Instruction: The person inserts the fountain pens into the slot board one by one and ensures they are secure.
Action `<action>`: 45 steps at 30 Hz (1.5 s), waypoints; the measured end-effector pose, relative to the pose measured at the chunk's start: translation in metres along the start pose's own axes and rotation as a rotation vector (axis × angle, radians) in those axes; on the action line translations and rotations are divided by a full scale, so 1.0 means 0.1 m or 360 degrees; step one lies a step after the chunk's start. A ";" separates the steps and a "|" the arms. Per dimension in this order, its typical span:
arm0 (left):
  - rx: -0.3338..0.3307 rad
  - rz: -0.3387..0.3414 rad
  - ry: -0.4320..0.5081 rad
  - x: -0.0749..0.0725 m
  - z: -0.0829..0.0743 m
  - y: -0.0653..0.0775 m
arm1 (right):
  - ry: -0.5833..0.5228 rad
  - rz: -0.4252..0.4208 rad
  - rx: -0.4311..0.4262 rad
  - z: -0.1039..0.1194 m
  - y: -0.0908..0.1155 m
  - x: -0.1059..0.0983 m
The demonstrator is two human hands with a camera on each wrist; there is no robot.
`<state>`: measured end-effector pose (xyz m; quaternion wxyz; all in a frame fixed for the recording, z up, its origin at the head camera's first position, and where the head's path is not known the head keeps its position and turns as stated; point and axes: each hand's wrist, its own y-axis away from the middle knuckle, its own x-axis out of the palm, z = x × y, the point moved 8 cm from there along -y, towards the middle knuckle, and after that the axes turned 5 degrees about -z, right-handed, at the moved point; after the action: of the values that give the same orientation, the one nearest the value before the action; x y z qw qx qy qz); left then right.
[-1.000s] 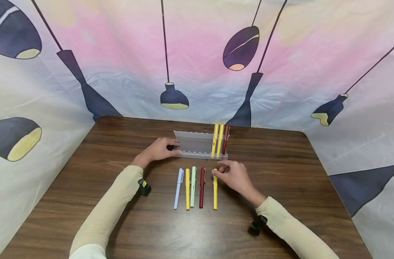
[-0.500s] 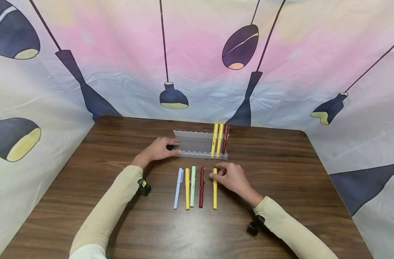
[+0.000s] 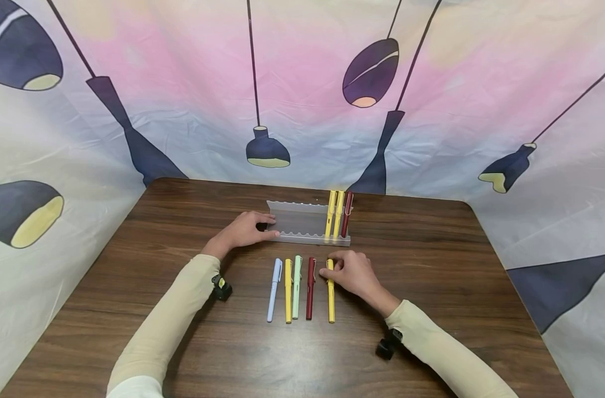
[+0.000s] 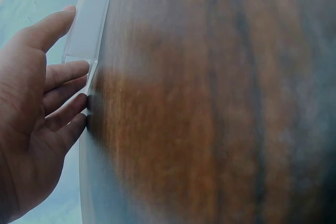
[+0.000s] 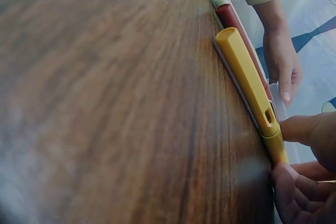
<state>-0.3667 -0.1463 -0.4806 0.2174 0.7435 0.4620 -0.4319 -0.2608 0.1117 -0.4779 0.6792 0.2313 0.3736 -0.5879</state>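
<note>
A clear plastic pen rack (image 3: 300,221) with notched edges stands toward the back of the table. My left hand (image 3: 245,229) holds its left end, thumb at the front and fingers behind. Two yellow pens (image 3: 328,224) and a dark red pen (image 3: 347,218) lean in the rack's right end. In front, my right hand (image 3: 354,272) pinches the capped end of a yellow pen (image 3: 331,304) between thumb and fingers. That pen lies along the wood in the right wrist view, its barrel (image 5: 241,72) pointing away from the fingers (image 5: 286,187).
Left of the held pen lie a dark red pen (image 3: 309,293), a mint green pen (image 3: 296,293), another yellow pen (image 3: 288,293) and a light blue pen (image 3: 273,293), roughly parallel. The brown wooden table (image 3: 412,243) meets a printed cloth (image 3: 312,149) at the back.
My right hand has slid slightly toward me and left along the yellow pen, its thumb now past the pen's left side. The left hand and the rack stay put.
</note>
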 end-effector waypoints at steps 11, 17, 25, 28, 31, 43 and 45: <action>-0.0011 0.0006 0.0011 0.00 0.00 0.01 | -0.0042 -0.0056 -0.0003 -0.01 -0.01 -0.03; -0.0013 0.0003 0.0015 0.00 0.00 0.01 | -0.0048 -0.0056 0.0020 -0.03 -0.02 -0.05; -0.0009 0.0000 0.0020 -0.01 -0.01 0.02 | -0.0203 -0.0016 0.0069 -0.04 -0.01 -0.08; -0.0016 0.0002 0.0025 -0.01 -0.02 0.02 | -0.0239 -0.0022 0.0061 -0.03 0.00 -0.10; -0.0020 0.0007 0.0027 -0.02 -0.02 0.02 | -0.0255 -0.0045 0.0043 -0.01 -0.01 -0.14; -0.0007 0.0002 0.0027 -0.02 -0.02 0.01 | -0.0467 -0.0102 -0.0032 0.12 -0.06 -0.43; -0.0004 0.0000 0.0023 -0.02 -0.02 0.01 | -0.0500 -0.0130 -0.0051 0.14 -0.09 -0.49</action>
<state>-0.3653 -0.1458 -0.4781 0.2150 0.7463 0.4642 -0.4258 -0.2678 0.1302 -0.4303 0.7085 0.1103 0.2810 -0.6379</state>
